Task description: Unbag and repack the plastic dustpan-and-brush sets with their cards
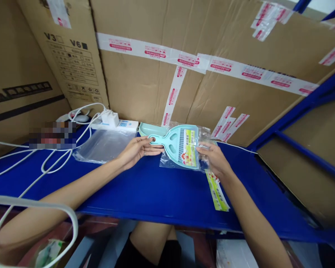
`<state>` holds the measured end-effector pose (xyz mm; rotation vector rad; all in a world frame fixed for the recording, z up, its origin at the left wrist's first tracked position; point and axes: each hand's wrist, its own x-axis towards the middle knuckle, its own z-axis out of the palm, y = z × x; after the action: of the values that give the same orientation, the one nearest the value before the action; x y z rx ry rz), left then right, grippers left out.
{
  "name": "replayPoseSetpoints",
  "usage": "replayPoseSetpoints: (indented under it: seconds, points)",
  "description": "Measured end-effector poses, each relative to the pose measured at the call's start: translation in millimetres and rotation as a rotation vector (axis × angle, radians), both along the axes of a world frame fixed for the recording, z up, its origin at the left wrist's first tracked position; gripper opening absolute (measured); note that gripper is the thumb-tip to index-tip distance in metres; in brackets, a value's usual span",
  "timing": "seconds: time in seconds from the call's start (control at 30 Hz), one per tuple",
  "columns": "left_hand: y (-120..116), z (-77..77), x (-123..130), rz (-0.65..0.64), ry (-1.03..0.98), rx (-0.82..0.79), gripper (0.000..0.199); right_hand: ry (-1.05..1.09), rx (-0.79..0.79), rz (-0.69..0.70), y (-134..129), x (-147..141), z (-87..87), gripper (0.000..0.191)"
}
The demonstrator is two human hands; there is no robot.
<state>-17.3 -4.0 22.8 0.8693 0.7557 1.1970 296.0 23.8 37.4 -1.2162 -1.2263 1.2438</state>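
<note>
A light-blue dustpan and brush set (pixel 173 148) is held level just above the blue table, with a printed yellow-green card (pixel 190 147) over its pan. A clear plastic bag (pixel 165 162) surrounds the wide end, while the handle sticks out to the left. My left hand (pixel 138 150) pinches the handle's end between thumb and fingers. On the other side, my right hand (pixel 214 157) grips the far edge of the pan through the bag. Below that hand lies another yellow-green card (pixel 217 191). Behind the handle rests a pale green dustpan-like piece (pixel 153 129).
Clear plastic bags (pixel 106 145) lie to the left, before a white power strip (pixel 128 125) with a plugged-in adapter (pixel 109 118). White cables (pixel 51 171) loop across the left side. Taped cardboard (pixel 139 85) walls the back; a blue metal frame (pixel 307 150) bounds the right.
</note>
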Motion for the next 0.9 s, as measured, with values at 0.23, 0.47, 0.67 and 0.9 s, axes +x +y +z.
replayPoseSetpoints:
  seconds: [0.23,0.47,0.67,0.9]
  points:
    - [-2,-6.6,1,-0.111,0.054,0.013,0.033,-0.516,0.311,-0.321,83,106,46.1,0.030]
    - [-1,-5.9,0,-0.090,0.084,0.023,0.029,-1.197,0.378,0.045,148,132,38.6,0.030]
    - [2,-12.4,-2,-0.128,0.103,0.040,0.029,-1.325,0.447,0.008,158,95,-6.1,0.022]
    - [8,-12.6,-5,-0.050,0.190,0.131,0.021,-1.490,0.659,-0.257,98,91,12.5,0.038]
